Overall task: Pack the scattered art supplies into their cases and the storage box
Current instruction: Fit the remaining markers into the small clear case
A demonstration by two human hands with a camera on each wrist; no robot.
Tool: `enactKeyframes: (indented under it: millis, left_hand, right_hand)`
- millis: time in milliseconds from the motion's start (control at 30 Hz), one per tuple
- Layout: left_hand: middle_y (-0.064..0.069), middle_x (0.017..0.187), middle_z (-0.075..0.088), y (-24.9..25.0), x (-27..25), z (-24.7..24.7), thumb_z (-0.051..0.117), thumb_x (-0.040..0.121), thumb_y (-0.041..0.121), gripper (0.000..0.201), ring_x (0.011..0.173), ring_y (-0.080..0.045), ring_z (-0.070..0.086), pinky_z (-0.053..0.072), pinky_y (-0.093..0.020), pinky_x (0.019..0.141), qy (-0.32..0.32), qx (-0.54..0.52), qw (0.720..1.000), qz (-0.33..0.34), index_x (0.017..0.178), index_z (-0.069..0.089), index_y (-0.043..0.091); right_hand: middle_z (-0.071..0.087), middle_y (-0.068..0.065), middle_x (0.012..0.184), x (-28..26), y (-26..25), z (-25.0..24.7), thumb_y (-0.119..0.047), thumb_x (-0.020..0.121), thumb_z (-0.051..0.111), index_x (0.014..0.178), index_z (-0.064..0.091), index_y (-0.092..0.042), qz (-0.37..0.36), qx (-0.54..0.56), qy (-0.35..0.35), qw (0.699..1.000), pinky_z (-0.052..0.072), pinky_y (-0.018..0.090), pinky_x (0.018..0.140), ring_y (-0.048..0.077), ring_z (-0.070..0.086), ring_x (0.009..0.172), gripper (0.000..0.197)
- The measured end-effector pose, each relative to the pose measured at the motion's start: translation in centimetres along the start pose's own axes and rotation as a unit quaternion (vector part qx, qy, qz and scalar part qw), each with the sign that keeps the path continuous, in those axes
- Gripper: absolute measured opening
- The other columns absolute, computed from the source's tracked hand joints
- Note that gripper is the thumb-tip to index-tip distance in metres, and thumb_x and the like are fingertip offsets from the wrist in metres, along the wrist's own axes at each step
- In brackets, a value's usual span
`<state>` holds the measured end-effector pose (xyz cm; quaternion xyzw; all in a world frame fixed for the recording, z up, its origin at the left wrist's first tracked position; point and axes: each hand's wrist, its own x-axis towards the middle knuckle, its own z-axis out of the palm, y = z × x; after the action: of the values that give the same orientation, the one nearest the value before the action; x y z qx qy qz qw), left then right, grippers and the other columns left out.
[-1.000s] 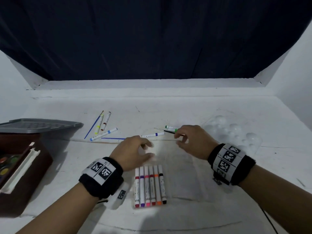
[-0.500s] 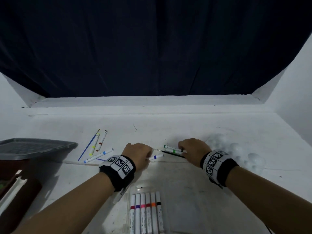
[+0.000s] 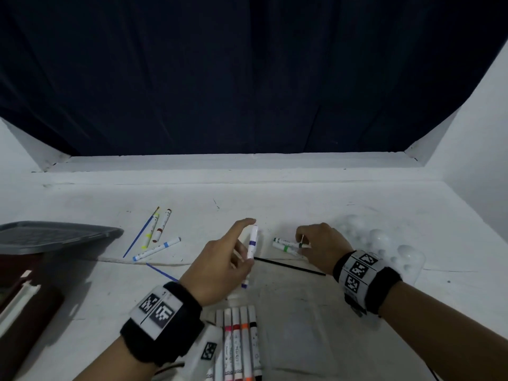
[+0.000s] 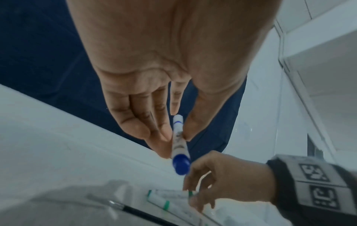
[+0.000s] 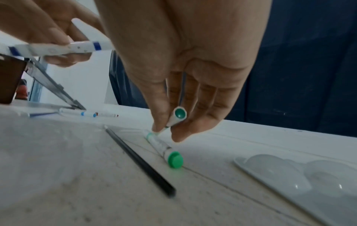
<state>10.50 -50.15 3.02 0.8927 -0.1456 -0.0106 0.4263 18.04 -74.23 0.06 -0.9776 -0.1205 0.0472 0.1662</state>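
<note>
Far left, the storage box (image 3: 24,303) is seen open, w/ its grey lid (image 3: 55,236) propped. Loose markers (image 3: 156,248) are left scattered on the table (image 3: 275,199) just beyond it. The blue marker (image 3: 252,244) is pinched in the left hand (image 3: 220,268), lifted clear of the table. Below it, the marker case (image 3: 239,345) is part-filled. At right, a dark-green marker (image 5: 176,118) is pinched by the right hand (image 3: 321,246), one end tipped up; a 2nd green marker (image 5: 164,149) lies beside it. Step in hand, prob.: gathering markers. Next, both need carrying back & slotting into the case.
</note>
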Motion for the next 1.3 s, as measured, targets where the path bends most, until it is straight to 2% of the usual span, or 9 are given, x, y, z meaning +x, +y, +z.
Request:
enactKeyframes:
  millis: [67, 200, 300, 433, 633, 767, 967, 1067, 1300]
  left_hand:
    - [0.003, 0.082, 0.062, 0.5, -1.7, 0.7, 0.069, 0.089, 0.017, 0.061, 0.066, -0.012, 0.064, 0.051, -0.019, 0.064, -0.014, -0.034, 0.999, -0.016, 0.135, 0.041, 0.045]
    - [0.000, 0.083, 0.065, 0.7, -4.6, 2.4, 0.075, 0.085, 0.020, 0.057, 0.064, -0.014, 0.067, 0.054, -0.023, 0.063, -0.058, -0.044, 0.997, -0.037, 0.126, 0.043, 0.042]
    - [-0.001, 0.087, 0.066, 0.7, -5.9, 3.8, 0.079, 0.082, 0.021, 0.057, 0.062, -0.013, 0.070, 0.055, -0.021, 0.061, -0.087, -0.048, 0.992, -0.080, 0.121, 0.043, 0.039]
    - [0.001, 0.079, 0.068, 0.8, -6.4, 5.4, 0.083, 0.078, 0.024, 0.057, 0.053, -0.001, 0.060, 0.048, -0.015, 0.057, -0.107, -0.028, 0.989, -0.102, 0.118, 0.044, 0.035]
    - [0.003, 0.075, 0.069, 1.0, -5.4, 6.1, 0.084, 0.074, 0.034, 0.057, 0.060, -0.001, 0.062, 0.047, -0.014, 0.057, -0.105, 0.048, 0.987, -0.112, 0.115, 0.044, 0.030]
    - [0.009, 0.079, 0.063, 0.9, -5.1, 5.9, 0.082, 0.070, 0.050, 0.067, 0.073, -0.004, 0.061, 0.049, -0.019, 0.068, -0.138, 0.124, 0.976, -0.111, 0.125, 0.052, 0.026]
    - [0.014, 0.104, 0.047, 0.6, -5.5, 4.9, 0.074, 0.072, 0.063, 0.083, 0.095, -0.006, 0.046, 0.041, -0.023, 0.087, -0.155, 0.202, 0.964, -0.077, 0.142, 0.044, 0.030]
    - [0.009, 0.114, 0.042, 0.7, -5.8, 5.0, 0.075, 0.069, 0.064, 0.087, 0.105, -0.010, 0.045, 0.044, -0.029, 0.093, -0.160, 0.222, 0.960, -0.067, 0.142, 0.043, 0.029]
    - [0.006, 0.117, 0.041, 0.4, -5.5, 5.4, 0.076, 0.066, 0.065, 0.087, 0.103, -0.015, 0.047, 0.046, -0.032, 0.089, -0.163, 0.278, 0.945, -0.056, 0.138, 0.043, 0.029]
  right_hand:
    - [0.067, -0.006, 0.084, -1.1, -0.2, -0.2, -0.028, 0.081, 0.071, 0.085, 0.065, -0.022, -0.015, 0.069, 0.044, 0.997, 0.054, 0.031, 0.070, 0.012, 0.061, 0.073, 0.009]
    - [0.067, -0.009, 0.073, -4.1, -1.5, -0.9, -0.027, 0.076, 0.080, 0.073, 0.068, -0.025, -0.033, 0.250, 0.082, 0.964, 0.044, 0.013, 0.059, 0.002, 0.059, 0.062, 0.012]
    - [0.069, 0.002, 0.072, -6.2, -2.4, -1.0, -0.031, 0.079, 0.079, 0.067, 0.067, -0.021, -0.024, 0.359, 0.053, 0.932, 0.048, 0.024, 0.056, 0.008, 0.059, 0.059, 0.020]
    - [0.065, 0.015, 0.071, -8.4, -2.7, -0.5, -0.023, 0.091, 0.068, 0.079, 0.066, -0.001, -0.007, 0.440, -0.005, 0.898, 0.052, 0.032, 0.057, 0.016, 0.060, 0.062, 0.025]
    - [0.066, 0.005, 0.068, -9.7, -2.8, 2.2, -0.019, 0.091, 0.067, 0.096, 0.064, -0.003, 0.010, 0.367, -0.119, 0.922, 0.054, 0.033, 0.056, 0.017, 0.064, 0.061, 0.017]
    - [0.071, 0.010, 0.073, -9.6, -3.4, 3.5, -0.021, 0.088, 0.071, 0.117, 0.057, -0.012, 0.014, 0.336, -0.151, 0.929, 0.052, 0.025, 0.053, 0.012, 0.064, 0.058, 0.034]
    - [0.073, 0.006, 0.088, -9.6, -3.8, 3.0, -0.026, 0.085, 0.074, 0.121, 0.058, -0.016, -0.021, 0.249, -0.147, 0.957, 0.054, 0.023, 0.060, 0.009, 0.067, 0.063, 0.040]
    - [0.068, -0.004, 0.097, -9.5, -3.8, 2.3, -0.032, 0.076, 0.081, 0.127, 0.056, -0.021, -0.044, 0.180, -0.163, 0.969, 0.048, 0.019, 0.069, 0.002, 0.060, 0.070, 0.058]
    - [0.058, -0.004, 0.118, -9.4, -4.3, 2.2, -0.037, 0.066, 0.087, 0.128, 0.053, -0.019, -0.097, 0.068, -0.183, 0.976, 0.039, 0.022, 0.073, 0.008, 0.049, 0.082, 0.073]
